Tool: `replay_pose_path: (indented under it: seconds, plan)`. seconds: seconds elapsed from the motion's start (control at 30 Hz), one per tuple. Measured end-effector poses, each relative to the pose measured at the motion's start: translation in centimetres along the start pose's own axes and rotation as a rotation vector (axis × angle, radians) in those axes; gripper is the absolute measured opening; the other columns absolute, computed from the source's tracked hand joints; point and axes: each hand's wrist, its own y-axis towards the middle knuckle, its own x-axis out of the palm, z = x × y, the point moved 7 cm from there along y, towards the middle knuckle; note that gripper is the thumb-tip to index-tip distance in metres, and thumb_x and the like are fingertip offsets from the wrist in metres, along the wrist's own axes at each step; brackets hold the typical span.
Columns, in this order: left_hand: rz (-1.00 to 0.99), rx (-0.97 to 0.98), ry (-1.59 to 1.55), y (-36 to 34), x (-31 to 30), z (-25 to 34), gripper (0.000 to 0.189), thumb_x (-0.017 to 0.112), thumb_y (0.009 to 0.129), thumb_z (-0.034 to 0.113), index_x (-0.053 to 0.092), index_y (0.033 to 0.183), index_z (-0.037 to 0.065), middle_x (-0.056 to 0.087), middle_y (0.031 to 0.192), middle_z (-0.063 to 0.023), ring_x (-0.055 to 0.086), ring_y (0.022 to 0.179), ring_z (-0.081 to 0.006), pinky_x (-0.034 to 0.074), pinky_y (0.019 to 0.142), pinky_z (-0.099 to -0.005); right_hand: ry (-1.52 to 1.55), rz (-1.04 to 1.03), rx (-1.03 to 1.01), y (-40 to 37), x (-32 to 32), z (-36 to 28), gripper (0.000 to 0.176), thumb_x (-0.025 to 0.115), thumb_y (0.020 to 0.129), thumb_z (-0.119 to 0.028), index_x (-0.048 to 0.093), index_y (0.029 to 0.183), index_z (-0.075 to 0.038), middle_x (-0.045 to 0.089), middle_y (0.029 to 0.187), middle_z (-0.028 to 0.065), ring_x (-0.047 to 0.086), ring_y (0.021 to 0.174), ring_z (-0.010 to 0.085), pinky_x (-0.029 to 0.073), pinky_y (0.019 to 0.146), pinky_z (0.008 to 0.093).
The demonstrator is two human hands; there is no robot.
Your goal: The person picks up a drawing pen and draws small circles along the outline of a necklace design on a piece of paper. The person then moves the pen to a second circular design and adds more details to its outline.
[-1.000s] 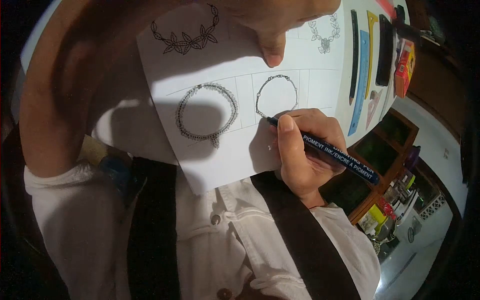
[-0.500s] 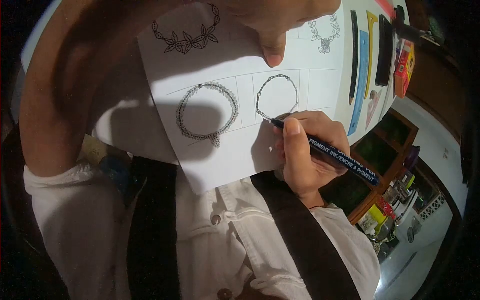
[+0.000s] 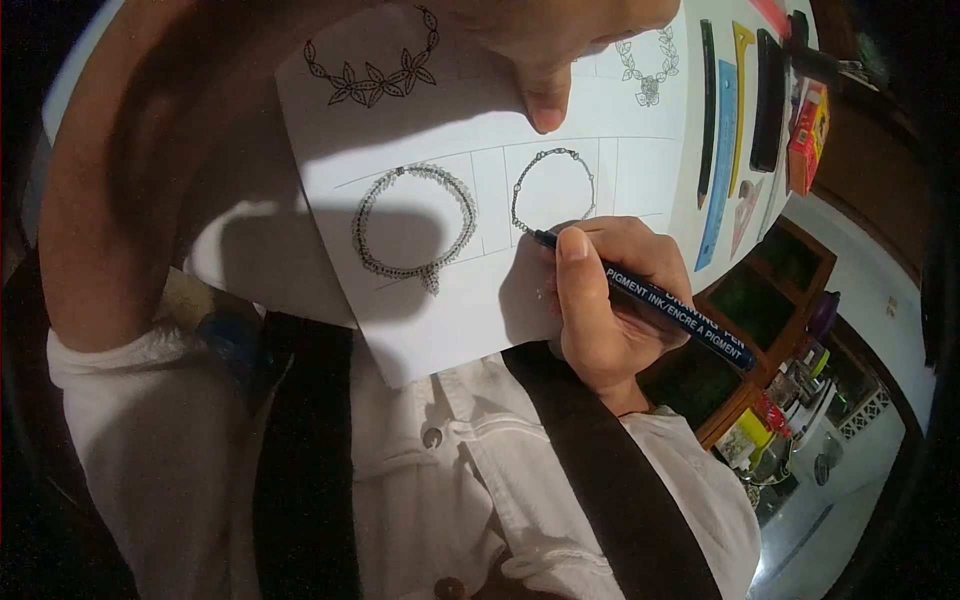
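My right hand [image 3: 615, 300] grips a dark blue drawing pen [image 3: 685, 325] with white lettering. Its tip meets the lower left of a small round drawn bracelet [image 3: 516, 205] on a white sheet of paper [image 3: 440, 335]. To the left on the same sheet is a larger beaded loop drawing [image 3: 362, 235] with a small pendant. My left hand [image 3: 560, 35] rests across the top of the sheet, thumb stretched down onto the paper; its other fingers are partly cut off by the frame. Two leafy necklace drawings, one with flowers [image 3: 372, 82], show near the top.
Right of the paper lie a black pencil [image 3: 707, 110], a blue ruler [image 3: 716, 165], a yellow ruler [image 3: 741, 105], a clear triangle [image 3: 745, 215], a dark phone-like slab [image 3: 767, 100] and a red-orange box [image 3: 808, 140]. A wooden cabinet [image 3: 800, 325] stands beyond.
My right hand and the pen have shifted slightly left and up along the bracelet's lower edge. My left hand and the paper look almost unmoved.
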Motion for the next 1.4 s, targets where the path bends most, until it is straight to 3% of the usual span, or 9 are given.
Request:
replay_pose_path:
  seconds: [0.13, 0.27, 0.33, 0.63, 0.73, 1.03, 1.17, 1.23, 1.4]
  plan:
    - [-0.096, 0.15, -0.173, 0.0, -0.6, -0.2, 0.04, 0.078, 0.087, 0.029, 0.066, 0.107, -0.005, 0.07, 0.096, -0.0182, 0.07, 0.089, -0.0294, 0.057, 0.077, -0.0411, -0.016, -0.007, 0.002, 0.0, 0.1, -0.2, 0.01, 0.075, 0.087, -0.001, 0.065, 0.085, 0.0, 0.068, 0.074, 0.0107, 0.061, 0.057, 0.013, 0.046, 0.052, 0.0263]
    - [0.06, 0.087, 0.063, 0.2, -0.6, 0.1, 0.041, 0.078, 0.087, 0.029, 0.067, 0.107, -0.005, 0.07, 0.096, -0.0185, 0.07, 0.089, -0.0298, 0.057, 0.078, -0.0412, -0.011, -0.009, 0.003, -0.1, 0.0, -0.2, 0.011, 0.075, 0.087, -0.001, 0.065, 0.085, 0.0, 0.068, 0.074, 0.011, 0.061, 0.058, 0.0136, 0.047, 0.053, 0.0269]
    - [-0.143, 0.108, -0.002, 0.6, -0.9, 0.3, 0.041, 0.078, 0.087, 0.029, 0.066, 0.107, -0.005, 0.07, 0.096, -0.0188, 0.07, 0.089, -0.0303, 0.057, 0.078, -0.041, -0.026, -0.019, 0.027, -0.1, 0.0, -0.3, 0.011, 0.075, 0.087, -0.001, 0.064, 0.085, -0.001, 0.068, 0.074, 0.0114, 0.061, 0.058, 0.0141, 0.047, 0.053, 0.027]
    - [-0.164, 0.059, -0.071, 0.3, -0.6, 0.4, 0.039, 0.077, 0.087, 0.027, 0.067, 0.106, -0.006, 0.071, 0.097, -0.0193, 0.07, 0.088, -0.0303, 0.058, 0.076, -0.0408, -0.002, 0.022, 0.036, -0.2, -0.1, 0.0, 0.01, 0.075, 0.087, -0.001, 0.065, 0.087, 0.001, 0.068, 0.073, 0.0117, 0.062, 0.058, 0.0142, 0.047, 0.054, 0.0267]
    - [0.059, 0.07, 0.029, -0.4, -0.1, 0.0, 0.038, 0.077, 0.087, 0.027, 0.068, 0.106, -0.005, 0.071, 0.097, -0.0191, 0.07, 0.088, -0.0303, 0.058, 0.076, -0.0411, -0.008, 0.012, 0.008, -0.1, -0.1, -0.1, 0.009, 0.075, 0.087, 0.0, 0.065, 0.088, 0.001, 0.068, 0.074, 0.012, 0.062, 0.06, 0.0141, 0.047, 0.055, 0.0264]
    - [-0.137, 0.076, -0.056, 0.4, -0.7, 0.5, 0.04, 0.078, 0.086, 0.028, 0.067, 0.107, -0.005, 0.069, 0.096, -0.0185, 0.07, 0.089, -0.0297, 0.057, 0.077, -0.0406, 0.076, -0.049, 0.101, 0.0, -0.9, -0.2, 0.01, 0.067, 0.094, -0.003, 0.058, 0.09, -0.001, 0.069, 0.076, 0.0161, 0.059, 0.053, 0.011, 0.047, 0.047, 0.0223]
    - [0.024, 0.007, 0.034, 0.1, -0.9, 0.1, 0.04, 0.077, 0.086, 0.027, 0.067, 0.107, -0.005, 0.069, 0.097, -0.0183, 0.069, 0.09, -0.0296, 0.057, 0.078, -0.0408, 0.084, -0.026, 0.107, -0.5, -0.7, 0.2, 0.009, 0.072, 0.089, 0.001, 0.064, 0.093, 0.001, 0.069, 0.08, 0.0106, 0.061, 0.064, 0.0112, 0.047, 0.059, 0.0243]
    - [-0.163, 0.042, -0.1, 0.5, -1.1, -0.3, 0.039, 0.077, 0.086, 0.027, 0.067, 0.107, -0.005, 0.069, 0.097, -0.0182, 0.069, 0.09, -0.0295, 0.057, 0.077, -0.041, 0.055, 0.012, 0.141, -0.6, -0.6, 0.4, 0.007, 0.073, 0.088, 0.001, 0.066, 0.088, 0.001, 0.069, 0.077, 0.0103, 0.061, 0.062, 0.0106, 0.046, 0.057, 0.0236]
    - [-0.001, 0.052, 0.01, -0.1, -0.5, 0.1, 0.039, 0.077, 0.086, 0.028, 0.067, 0.106, -0.004, 0.07, 0.095, -0.0182, 0.069, 0.088, -0.0298, 0.057, 0.076, -0.041, 0.065, 0.029, 0.135, -0.5, -0.4, 0.4, 0.007, 0.074, 0.087, 0.001, 0.068, 0.085, 0.002, 0.069, 0.074, 0.0098, 0.06, 0.059, 0.0107, 0.045, 0.054, 0.0232]
